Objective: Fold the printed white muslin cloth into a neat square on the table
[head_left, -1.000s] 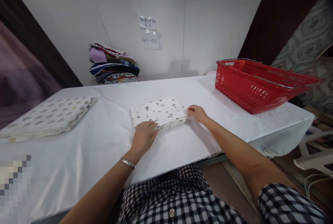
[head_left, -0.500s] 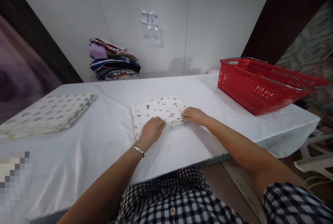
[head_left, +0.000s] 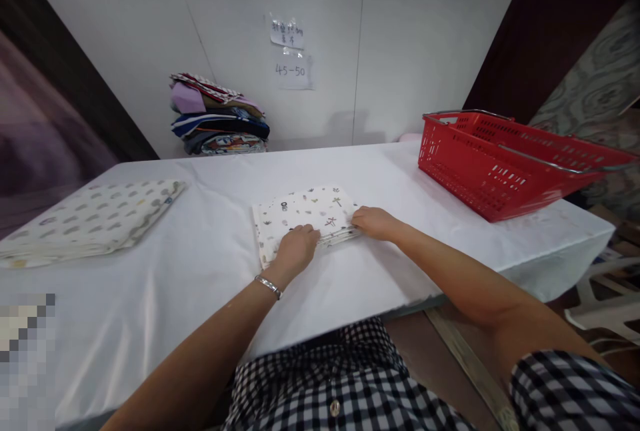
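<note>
The table [head_left: 200, 271] in front of me is covered with a white sheet and runs wide from left to right. On its far right corner sits a red plastic shopping basket [head_left: 500, 164] with metal handles, well apart from my hands. At the left edge lies a large folded cloth [head_left: 90, 221] with a pale spotted print. Against the far wall rests a stack of folded clothes [head_left: 217, 116] in mixed colours, under a taped paper note [head_left: 293, 51]. Near the middle of the table lies the folded printed cloth [head_left: 300, 211], white with small figures. My left hand [head_left: 296, 249] presses on its near edge, fingers curled down onto the fabric, a metal bracelet [head_left: 269, 286] at the wrist. My right hand [head_left: 374, 221] pinches its right near corner, closed on the layered edges.
</note>
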The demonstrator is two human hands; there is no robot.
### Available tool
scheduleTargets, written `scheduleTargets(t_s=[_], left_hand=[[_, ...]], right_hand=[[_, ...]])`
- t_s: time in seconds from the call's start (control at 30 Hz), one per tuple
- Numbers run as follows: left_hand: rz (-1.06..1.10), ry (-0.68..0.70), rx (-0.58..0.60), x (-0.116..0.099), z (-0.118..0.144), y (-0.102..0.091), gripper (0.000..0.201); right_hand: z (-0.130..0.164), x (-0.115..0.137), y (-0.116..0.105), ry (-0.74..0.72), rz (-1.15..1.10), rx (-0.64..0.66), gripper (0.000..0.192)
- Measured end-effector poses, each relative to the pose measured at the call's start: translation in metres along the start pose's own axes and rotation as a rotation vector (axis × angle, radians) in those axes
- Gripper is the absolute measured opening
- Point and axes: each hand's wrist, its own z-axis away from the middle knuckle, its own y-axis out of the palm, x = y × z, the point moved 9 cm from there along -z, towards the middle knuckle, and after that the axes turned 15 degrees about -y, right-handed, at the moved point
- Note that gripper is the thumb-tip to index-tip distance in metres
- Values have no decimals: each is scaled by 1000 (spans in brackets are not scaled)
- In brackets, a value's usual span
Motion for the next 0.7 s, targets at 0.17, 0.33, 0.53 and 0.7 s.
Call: scheduleTargets(t_s=[0.17,0.33,0.53,0.7], left_hand=[[21,-21,18,-3,1,-6,32],[89,-40,36,-1,-1,-9,30],[151,-70,31,-1,-4,-8,21],[226,-174,123,3,-14,-3,21]], right_hand=[[-2,0,2,7,49,-37,20],[3,-3,-4,58,5,-85,19],[5,-6,-5,77,-29,-102,17],[6,-3,-9,61,-27,-145,17]])
